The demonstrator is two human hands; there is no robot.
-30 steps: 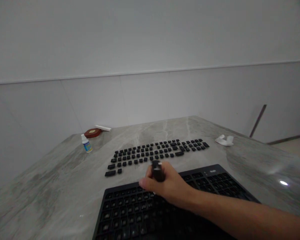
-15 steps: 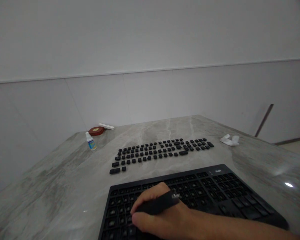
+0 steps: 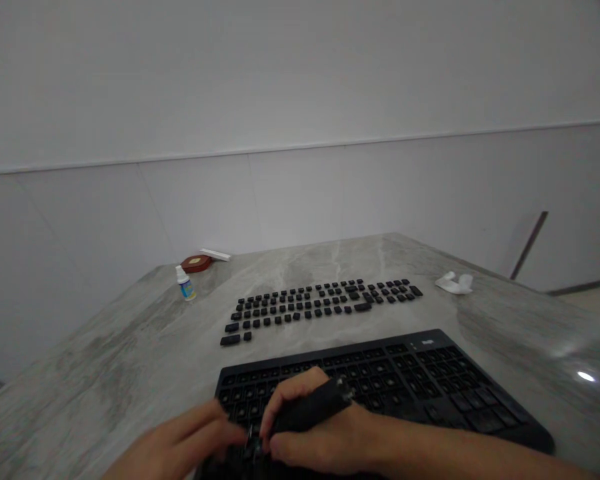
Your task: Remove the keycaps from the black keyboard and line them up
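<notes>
A black keyboard (image 3: 425, 343) lies on the table in front of me; many of its key positions show bare sockets, while some keys at its lower right still have caps. My right hand (image 3: 337, 433) is closed around a thick black-handled tool (image 3: 310, 408) with metal at its upper end. The tool slants down to the left toward the keyboard's left part; its working tip is hidden by the fingers. My left hand (image 3: 180, 440) reaches over the keyboard's left edge, close to the right fingertips. Motion blurs its fingers, so whether they hold anything is unclear.
Loose black keycaps (image 3: 363, 307) lie in rows beyond the keyboard. A small white bottle with a blue label (image 3: 186, 285) stands at left, near a reddish-brown object (image 3: 196, 264) and a white strip (image 3: 215, 255). Crumpled white tissue (image 3: 454, 284) rests at right.
My left hand has come into view from the lower left, over the keyboard's left side. My right hand stays on the tool in nearly the same place. The view has shifted slightly.
</notes>
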